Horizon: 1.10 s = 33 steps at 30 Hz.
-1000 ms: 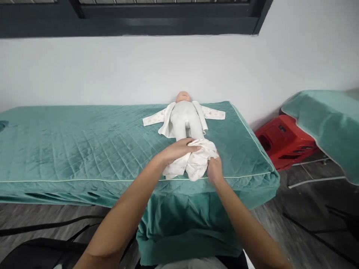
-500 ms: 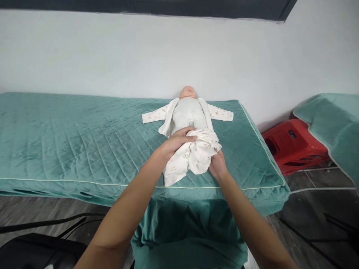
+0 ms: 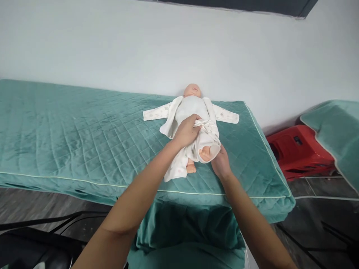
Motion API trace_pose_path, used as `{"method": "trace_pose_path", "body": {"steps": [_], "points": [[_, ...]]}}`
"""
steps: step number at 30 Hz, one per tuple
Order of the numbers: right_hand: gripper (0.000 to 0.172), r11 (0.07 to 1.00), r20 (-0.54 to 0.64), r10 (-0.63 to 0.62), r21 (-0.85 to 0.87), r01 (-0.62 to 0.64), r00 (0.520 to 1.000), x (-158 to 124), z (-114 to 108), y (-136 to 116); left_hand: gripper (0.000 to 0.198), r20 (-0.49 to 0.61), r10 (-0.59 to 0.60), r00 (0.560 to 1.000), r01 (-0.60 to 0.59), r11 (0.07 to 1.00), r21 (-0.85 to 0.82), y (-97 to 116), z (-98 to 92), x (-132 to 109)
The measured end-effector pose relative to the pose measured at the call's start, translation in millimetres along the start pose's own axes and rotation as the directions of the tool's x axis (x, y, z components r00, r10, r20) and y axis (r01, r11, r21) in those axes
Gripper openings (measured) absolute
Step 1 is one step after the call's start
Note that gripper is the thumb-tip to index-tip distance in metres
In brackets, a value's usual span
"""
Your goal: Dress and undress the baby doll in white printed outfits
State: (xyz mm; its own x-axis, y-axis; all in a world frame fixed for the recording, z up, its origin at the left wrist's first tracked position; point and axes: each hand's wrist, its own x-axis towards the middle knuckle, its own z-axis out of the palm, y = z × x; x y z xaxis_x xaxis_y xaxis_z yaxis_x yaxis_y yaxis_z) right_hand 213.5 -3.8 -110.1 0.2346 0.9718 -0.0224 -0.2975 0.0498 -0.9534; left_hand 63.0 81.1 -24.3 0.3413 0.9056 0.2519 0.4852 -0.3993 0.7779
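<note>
A baby doll [image 3: 192,90] lies on its back on the green quilted mattress, its head toward the wall. An open white patterned jacket [image 3: 169,125] is under it, with both sleeves spread out sideways. My left hand [image 3: 188,130] pinches the bunched upper part of the white patterned baby trousers [image 3: 209,137] over the doll's lower body. Low on the right side of the trousers, my right hand [image 3: 221,162] grips the leg, its fingers partly hidden behind the cloth. One doll foot [image 3: 205,153] shows inside the leg opening; the other foot [image 3: 191,166] pokes out beside the loose left leg.
The green quilted mattress [image 3: 84,138] extends far to the left along the white wall [image 3: 112,45]. A red plastic stool [image 3: 301,151] stands beyond its right end, near another green-covered surface [image 3: 342,130]. A black chair [image 3: 33,248] is at lower left.
My left hand has drawn the trousers' upper part toward the doll's belly. Both doll feet now show, one inside the leg opening. The view has shifted slightly.
</note>
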Motion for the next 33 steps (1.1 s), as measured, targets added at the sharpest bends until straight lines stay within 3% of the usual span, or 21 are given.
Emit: {"method": "trace_pose_path", "body": {"steps": [3,6,12,19,22,26,28,30,33], "points": [[0.032,0.999,-0.037,0.021,-0.028,-0.022,0.999,1,-2,1,0.026,-0.011,0.028,1.000,-0.026,0.991,0.135,-1,9.1,-2],[0.028,0.998,-0.086,0.004,-0.069,-0.010,0.996,4,-4,-1,0.025,-0.020,0.050,0.999,-0.047,0.990,0.136,-1,11.9,-5],[0.023,0.945,-0.132,-0.163,-0.304,0.116,0.978,29,-19,-11,0.016,0.114,0.044,0.993,-0.017,0.973,-0.232,-3,-4.1,-7],[0.019,0.817,-0.036,-0.372,-0.486,0.309,0.928,59,-22,-17,0.018,0.060,-0.019,0.998,0.041,0.920,-0.390,-14,-14.8,1],[0.026,0.802,-0.004,-0.407,-0.480,0.355,0.914,52,-18,-15,0.023,0.116,-0.067,0.991,0.118,0.845,-0.521,-28,-19.8,0],[0.035,0.784,0.176,-0.454,-0.386,0.486,0.873,40,-5,-35,0.033,0.135,-0.103,0.986,0.169,0.666,-0.726,-48,-21.7,-6],[0.034,0.770,0.315,-0.390,-0.404,0.494,0.865,42,9,-56,0.034,0.150,-0.103,0.983,0.182,0.597,-0.782,-54,-19.9,-8],[0.032,0.788,0.461,-0.172,-0.466,0.402,0.871,53,28,-78,0.034,0.163,-0.123,0.979,0.204,0.563,-0.801,-57,-17.3,-9],[0.024,0.820,0.513,0.086,-0.523,0.231,0.854,75,52,-98,0.039,0.154,-0.177,0.972,0.230,0.580,-0.781,-61,-15.5,-11]]}}
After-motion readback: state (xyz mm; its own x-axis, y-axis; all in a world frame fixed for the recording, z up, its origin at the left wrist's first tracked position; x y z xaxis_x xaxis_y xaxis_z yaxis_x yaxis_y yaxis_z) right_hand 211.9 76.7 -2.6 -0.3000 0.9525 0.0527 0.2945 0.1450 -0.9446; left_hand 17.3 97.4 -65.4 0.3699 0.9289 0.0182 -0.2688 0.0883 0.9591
